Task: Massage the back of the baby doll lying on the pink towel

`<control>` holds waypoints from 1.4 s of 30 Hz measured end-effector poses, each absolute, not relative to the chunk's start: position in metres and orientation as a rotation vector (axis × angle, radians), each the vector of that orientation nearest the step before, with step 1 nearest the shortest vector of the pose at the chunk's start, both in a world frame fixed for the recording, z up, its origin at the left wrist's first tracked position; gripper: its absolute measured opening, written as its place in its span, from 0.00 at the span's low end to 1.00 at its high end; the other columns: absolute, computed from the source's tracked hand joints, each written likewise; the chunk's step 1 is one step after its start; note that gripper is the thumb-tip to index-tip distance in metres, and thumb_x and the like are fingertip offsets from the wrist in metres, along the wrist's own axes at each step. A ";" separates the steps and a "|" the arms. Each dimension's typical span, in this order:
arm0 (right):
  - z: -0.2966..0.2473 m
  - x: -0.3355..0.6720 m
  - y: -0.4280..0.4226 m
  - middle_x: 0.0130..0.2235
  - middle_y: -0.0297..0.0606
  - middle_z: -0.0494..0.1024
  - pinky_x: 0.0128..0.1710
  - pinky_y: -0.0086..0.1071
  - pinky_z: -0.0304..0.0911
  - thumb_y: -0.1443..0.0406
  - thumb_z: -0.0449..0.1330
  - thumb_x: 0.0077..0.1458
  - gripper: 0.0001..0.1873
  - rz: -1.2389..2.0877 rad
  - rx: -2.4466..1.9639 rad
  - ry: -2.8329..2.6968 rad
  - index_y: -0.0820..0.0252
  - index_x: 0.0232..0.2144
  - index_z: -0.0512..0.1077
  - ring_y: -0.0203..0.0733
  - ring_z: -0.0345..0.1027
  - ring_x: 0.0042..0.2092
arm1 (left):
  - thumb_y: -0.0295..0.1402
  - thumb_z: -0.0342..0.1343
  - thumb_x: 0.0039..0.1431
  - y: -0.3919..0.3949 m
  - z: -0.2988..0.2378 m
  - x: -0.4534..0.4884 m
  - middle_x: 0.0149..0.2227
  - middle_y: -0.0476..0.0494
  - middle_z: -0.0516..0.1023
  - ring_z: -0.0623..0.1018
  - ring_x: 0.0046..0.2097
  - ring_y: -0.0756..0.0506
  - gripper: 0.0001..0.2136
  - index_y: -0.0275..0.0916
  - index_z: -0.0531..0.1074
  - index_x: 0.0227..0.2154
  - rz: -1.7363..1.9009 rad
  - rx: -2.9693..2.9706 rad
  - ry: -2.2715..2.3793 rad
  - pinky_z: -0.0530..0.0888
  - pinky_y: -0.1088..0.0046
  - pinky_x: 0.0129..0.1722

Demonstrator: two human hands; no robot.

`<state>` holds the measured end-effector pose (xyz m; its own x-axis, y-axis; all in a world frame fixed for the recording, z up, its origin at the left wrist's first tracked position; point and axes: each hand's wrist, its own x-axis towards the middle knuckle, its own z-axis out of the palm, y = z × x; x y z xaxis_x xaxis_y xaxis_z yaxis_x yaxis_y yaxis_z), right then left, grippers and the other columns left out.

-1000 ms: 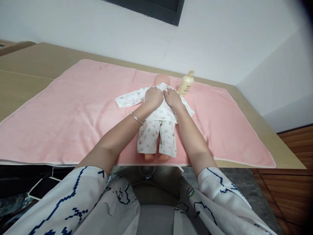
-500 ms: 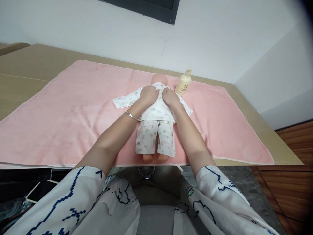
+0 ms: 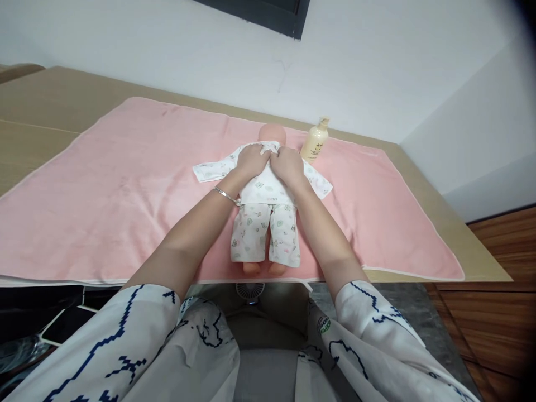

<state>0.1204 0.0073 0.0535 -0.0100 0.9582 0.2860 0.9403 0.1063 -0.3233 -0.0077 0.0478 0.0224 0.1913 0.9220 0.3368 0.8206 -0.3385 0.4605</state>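
A baby doll (image 3: 272, 133) lies on its back or front, I cannot tell which, with its head away from me. It wears a white patterned shirt (image 3: 266, 191) and matching trousers (image 3: 285, 234); its feet show at the near edge. My left hand (image 3: 252, 161) is closed on the shirt's upper front, just below the neck. Beside it, nearly touching, my right hand (image 3: 288, 165) is closed on the same part of the cloth. Both sets of fingertips are partly hidden. The sleeves spread out to either side.
Under the doll a pink towel (image 3: 167, 184) covers much of the wooden table (image 3: 46, 117). A cream pump bottle (image 3: 315, 139) stands right of the doll's head. The white wall (image 3: 355, 67) rises behind. Below the near edge sits a small fan (image 3: 250, 290).
My right hand has moved left, closer to my left hand at the shirt's neckline. The left hand has barely shifted. The camera view has moved slightly.
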 end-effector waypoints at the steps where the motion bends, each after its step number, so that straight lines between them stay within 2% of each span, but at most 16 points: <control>1: 0.051 0.124 0.011 0.46 0.56 0.79 0.50 0.49 0.64 0.59 0.42 0.62 0.23 0.056 -1.846 -1.960 0.65 0.42 0.74 0.59 0.72 0.49 | 0.43 0.40 0.66 0.048 0.020 -0.007 0.54 0.33 0.77 0.74 0.56 0.38 0.22 0.35 0.74 0.48 0.865 2.277 1.693 0.67 0.63 0.57; 8: 0.031 0.147 0.034 0.53 0.52 0.76 0.56 0.51 0.60 0.55 0.42 0.61 0.26 0.141 -1.869 -1.934 0.62 0.49 0.70 0.58 0.67 0.56 | 0.44 0.42 0.66 0.048 0.014 0.000 0.56 0.33 0.76 0.72 0.58 0.37 0.22 0.34 0.73 0.50 0.910 2.251 1.722 0.63 0.61 0.61; 14: 0.029 0.145 0.033 0.55 0.52 0.76 0.56 0.49 0.60 0.55 0.41 0.62 0.27 0.161 -1.853 -1.941 0.63 0.51 0.69 0.57 0.68 0.56 | 0.43 0.41 0.66 0.045 0.017 -0.001 0.53 0.30 0.77 0.73 0.56 0.36 0.23 0.32 0.74 0.47 0.882 2.274 1.723 0.64 0.59 0.59; 24: 0.029 0.143 0.030 0.51 0.51 0.78 0.55 0.51 0.60 0.55 0.41 0.63 0.25 0.124 -1.889 -1.929 0.62 0.49 0.70 0.59 0.69 0.55 | 0.44 0.41 0.66 0.047 0.017 -0.001 0.51 0.32 0.78 0.75 0.54 0.37 0.22 0.34 0.74 0.47 0.839 2.271 1.780 0.66 0.61 0.57; 29: 0.029 0.143 0.030 0.51 0.52 0.78 0.54 0.49 0.62 0.55 0.42 0.62 0.26 0.118 -1.875 -1.924 0.62 0.49 0.71 0.59 0.70 0.53 | 0.41 0.41 0.67 0.040 0.022 0.001 0.50 0.32 0.79 0.75 0.53 0.37 0.20 0.34 0.74 0.45 0.845 2.320 1.788 0.67 0.61 0.56; 33: 0.028 0.148 0.032 0.54 0.46 0.77 0.55 0.47 0.61 0.56 0.40 0.62 0.26 0.107 -1.810 -1.984 0.59 0.50 0.71 0.54 0.69 0.55 | 0.39 0.40 0.68 0.024 0.030 0.007 0.49 0.28 0.78 0.74 0.53 0.34 0.21 0.31 0.73 0.47 0.830 2.392 1.826 0.67 0.59 0.53; 36: 0.028 0.152 0.032 0.59 0.43 0.73 0.59 0.48 0.58 0.59 0.40 0.62 0.26 0.108 -1.757 -2.012 0.56 0.56 0.68 0.52 0.65 0.60 | 0.36 0.38 0.68 0.016 0.033 0.010 0.48 0.27 0.78 0.74 0.54 0.33 0.21 0.30 0.74 0.46 0.814 2.470 1.783 0.67 0.58 0.53; 38: 0.031 0.150 0.029 0.59 0.45 0.72 0.59 0.49 0.57 0.60 0.41 0.62 0.26 0.102 -1.760 -2.014 0.58 0.57 0.67 0.53 0.64 0.60 | 0.35 0.38 0.68 0.017 0.033 0.008 0.48 0.28 0.78 0.74 0.54 0.34 0.20 0.31 0.74 0.45 0.829 2.479 1.757 0.67 0.58 0.53; 42: 0.042 0.130 0.010 0.52 0.56 0.76 0.55 0.52 0.60 0.61 0.41 0.65 0.24 0.002 -1.913 -1.994 0.66 0.48 0.72 0.60 0.68 0.55 | 0.38 0.41 0.67 0.029 0.027 -0.003 0.49 0.33 0.79 0.74 0.54 0.36 0.18 0.36 0.75 0.44 0.883 2.350 1.770 0.69 0.60 0.53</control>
